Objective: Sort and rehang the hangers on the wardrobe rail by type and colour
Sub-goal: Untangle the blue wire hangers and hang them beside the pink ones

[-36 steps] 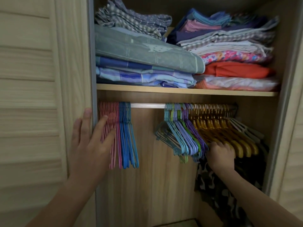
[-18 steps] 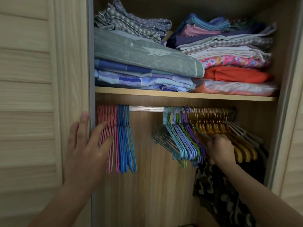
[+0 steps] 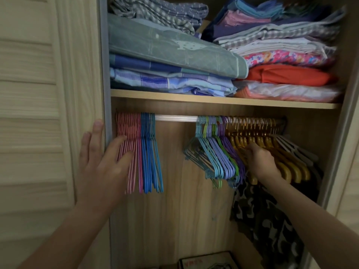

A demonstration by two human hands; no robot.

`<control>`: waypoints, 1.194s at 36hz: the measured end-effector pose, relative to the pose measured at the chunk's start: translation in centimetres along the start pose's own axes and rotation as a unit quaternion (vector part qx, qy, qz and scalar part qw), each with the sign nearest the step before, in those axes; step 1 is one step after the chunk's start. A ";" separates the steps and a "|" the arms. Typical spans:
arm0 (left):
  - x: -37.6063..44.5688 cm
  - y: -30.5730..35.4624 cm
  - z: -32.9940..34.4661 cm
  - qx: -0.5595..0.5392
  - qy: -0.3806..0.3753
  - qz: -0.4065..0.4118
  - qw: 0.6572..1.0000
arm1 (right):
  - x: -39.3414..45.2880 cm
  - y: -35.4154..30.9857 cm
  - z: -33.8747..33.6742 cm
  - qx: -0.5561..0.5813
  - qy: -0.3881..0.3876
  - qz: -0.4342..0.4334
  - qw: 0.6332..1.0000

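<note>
Hanging from the wardrobe rail, the hangers form sorted groups: pink hangers at the far left, blue hangers just beside them, then a bare stretch of rail, then mixed teal, lilac and green hangers, purple hangers, yellow hangers and white hangers at the right. Your left hand lies flat with fingers straight, spanning the wardrobe's door edge and the pink hangers. Your right hand curls its fingers among the yellow hangers, gripping there. Folded linens fill the shelf above; a camouflage garment hangs below.
</note>
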State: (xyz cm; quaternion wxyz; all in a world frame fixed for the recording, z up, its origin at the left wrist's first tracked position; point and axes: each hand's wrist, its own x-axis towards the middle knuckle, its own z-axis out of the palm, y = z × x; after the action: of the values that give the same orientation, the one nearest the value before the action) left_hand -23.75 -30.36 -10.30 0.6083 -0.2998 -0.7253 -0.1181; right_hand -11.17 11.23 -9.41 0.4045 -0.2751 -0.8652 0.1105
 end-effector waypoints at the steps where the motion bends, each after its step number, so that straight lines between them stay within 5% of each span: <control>1: 0.1 0.0 0.0 0.008 -0.002 0.004 1.000 | -0.7 0.6 0.0 0.006 -0.007 0.001 1.000; 7: -2.6 1.6 -0.5 -0.024 -0.036 -0.024 0.999 | -7.7 4.1 1.4 0.072 -0.064 0.056 0.994; 13: -11.2 8.0 -3.8 -0.246 -0.122 -0.085 0.958 | -20.6 5.8 6.1 0.106 -0.156 0.102 0.977; 15: -16.2 10.5 -3.7 -0.346 -0.252 -0.190 0.884 | -24.9 5.3 7.7 0.100 -0.212 0.092 0.968; 18: -23.5 13.7 -2.7 -0.401 -0.485 -0.344 0.697 | -29.8 3.7 9.3 0.101 -0.267 0.093 0.954; 20: -29.5 14.9 -2.5 -0.394 -0.647 -0.362 0.544 | -32.6 2.5 9.8 0.148 -0.301 0.099 0.937; 22: -36.8 15.1 -3.0 -0.354 -0.727 -0.363 0.464 | -34.8 1.3 9.4 0.203 -0.327 0.116 0.916; 27: -50.4 12.9 -4.1 -0.332 -0.699 -0.432 0.463 | -36.2 -0.7 6.4 0.345 -0.345 0.184 0.854; 30: -45.3 11.9 -7.4 -0.320 -0.657 -0.503 0.461 | -35.7 -1.0 5.6 0.430 -0.310 0.241 0.813; 33: -43.3 11.7 -8.8 -0.353 -0.642 -0.552 0.398 | -35.7 0.1 6.1 0.470 -0.284 0.269 0.791; 36: -42.2 11.2 -9.6 -0.362 -0.627 -0.589 0.359 | -35.7 1.7 7.3 0.406 -0.277 0.272 0.827; 39: -41.5 10.7 -9.8 -0.381 -0.642 -0.586 0.313 | -35.9 4.6 9.5 0.181 -0.259 0.290 0.904; 43: -39.5 11.2 -9.6 -0.434 -0.639 -0.581 0.256 | -37.4 5.9 10.0 0.058 -0.265 0.282 0.920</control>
State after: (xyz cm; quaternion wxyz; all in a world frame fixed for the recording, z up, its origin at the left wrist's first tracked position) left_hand -6.31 -38.19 -47.89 -0.5070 0.0053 -0.6972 -0.5068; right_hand 2.99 -4.72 -42.25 0.1283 -0.4442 -0.8194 0.3387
